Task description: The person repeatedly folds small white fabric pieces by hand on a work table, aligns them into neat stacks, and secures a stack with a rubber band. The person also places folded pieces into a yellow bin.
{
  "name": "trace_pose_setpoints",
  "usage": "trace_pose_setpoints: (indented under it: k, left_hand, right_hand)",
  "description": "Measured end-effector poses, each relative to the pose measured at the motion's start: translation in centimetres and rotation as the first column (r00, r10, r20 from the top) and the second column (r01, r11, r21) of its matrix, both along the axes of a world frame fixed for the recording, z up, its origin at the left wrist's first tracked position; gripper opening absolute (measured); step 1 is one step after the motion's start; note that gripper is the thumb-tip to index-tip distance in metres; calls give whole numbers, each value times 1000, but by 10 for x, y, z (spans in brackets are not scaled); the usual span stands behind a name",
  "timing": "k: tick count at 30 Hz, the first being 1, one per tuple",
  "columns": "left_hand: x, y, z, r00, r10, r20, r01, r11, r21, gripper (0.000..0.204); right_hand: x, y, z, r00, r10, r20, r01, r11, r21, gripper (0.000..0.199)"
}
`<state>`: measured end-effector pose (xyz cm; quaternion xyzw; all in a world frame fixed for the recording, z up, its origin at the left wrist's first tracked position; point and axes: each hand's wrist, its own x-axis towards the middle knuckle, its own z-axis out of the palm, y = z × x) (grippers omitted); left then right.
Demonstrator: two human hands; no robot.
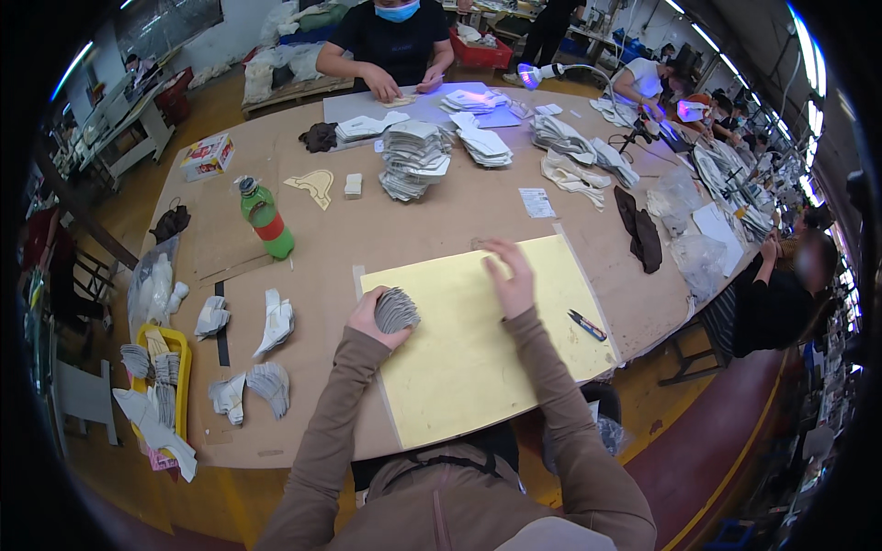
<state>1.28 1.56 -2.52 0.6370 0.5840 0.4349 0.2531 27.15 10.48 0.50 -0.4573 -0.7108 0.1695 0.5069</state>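
My left hand (368, 317) is wrapped round a fanned stack of small grey cut pieces (397, 311) at the left edge of the yellow sheet (459, 367). Over the sheet's far part, my right hand (510, 278) is raised, slightly blurred, its fingers apart and nothing visible in them. Two pens (588, 325) lie on the sheet to the right of my right forearm. Left of the sheet are several small bundles of pale cut pieces, among them a long one (275, 323) and a curved grey stack (269, 388).
A green bottle (266, 220) stands beyond the left bundles. A yellow basket (185, 367) of cut pieces sits at the table's left edge. Tall white stacks (415, 161) fill the far side, before a masked co-worker (390, 46). Another person (781, 285) sits at the right.
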Motion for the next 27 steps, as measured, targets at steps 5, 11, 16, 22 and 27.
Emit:
trace_pose_setpoints:
  k: [5,11,16,22,27]
  left_hand:
    - [-8,0,-6,920,-15,392,5,1000,27,77]
    - [-2,22,-32,540,19,842,246,953,-179,61]
    - [2,39,-52,383,261,886,337,854,-397,50]
    - [14,68,-56,458,446,769,239,772,-590,64]
    - [19,67,-67,482,308,820,217,865,-453,63]
  right_hand:
    - [120,38,2,944,-222,-242,165,958,-236,19]
    - [135,28,25,975,-119,-189,77,973,-217,26]
    - [10,23,55,946,242,-214,-296,915,-273,24]
    - [-182,-43,115,607,794,-21,-762,574,-301,22]
    - [-331,-103,134,259,916,305,-922,329,-205,27]
